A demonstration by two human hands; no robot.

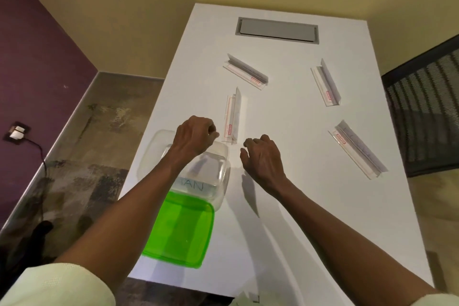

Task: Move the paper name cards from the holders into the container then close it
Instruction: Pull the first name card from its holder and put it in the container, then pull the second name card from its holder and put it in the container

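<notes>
Several clear name card holders stand on the white table [285, 119]: one at the middle [232, 117], one behind it [246, 72], one at the far right [326, 82] and one at the near right [357, 149], whose card shows faint writing. A clear container [223, 179] sits at the table's left edge with a lettered paper card [196, 185] lying inside. Its green lid [181, 231] lies flat just in front of it. My left hand [193, 139] hovers over the container, fingers loosely curled, nothing seen in it. My right hand [260, 156] hovers beside the container, fingers relaxed and empty.
A grey cable hatch [277, 31] is set into the table's far end. A dark mesh chair back [422, 112] stands off the right edge. The floor at the left has a wall socket with a cable [17, 131].
</notes>
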